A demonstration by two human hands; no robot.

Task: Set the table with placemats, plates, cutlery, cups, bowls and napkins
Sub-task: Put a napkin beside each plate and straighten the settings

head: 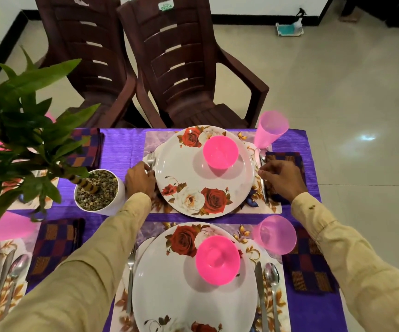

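Well, the counter (122, 144) under its purple cloth carries the far setting I am reaching over, and the coming move turns on the two strips either side of the plate. The placemat (153, 140) lies square to me, with the rose-patterned plate (181, 168) on its middle. My left hand (140, 179) sits at the plate's left rim and my right hand (282, 179) at its right rim, each nearer its own side, so neither needs to cross. The napkin (284, 156) lies off the mat's right edge, partly under my right hand. The cup (269, 130) stands at the mat's far right corner, and the bowl (220, 152) sits on the plate. The fork (150, 158) points its tines away from me, its long axis running near to far along the left rim. My left fingers curl round its handle. The knife (265, 192) runs the same way between plate and napkin, and my right fingertips curl down and pinch it near its far end. I judge the next move is a small nudge to lay both parallel to the plate. I cannot tell whether a spoon lies beside the knife.
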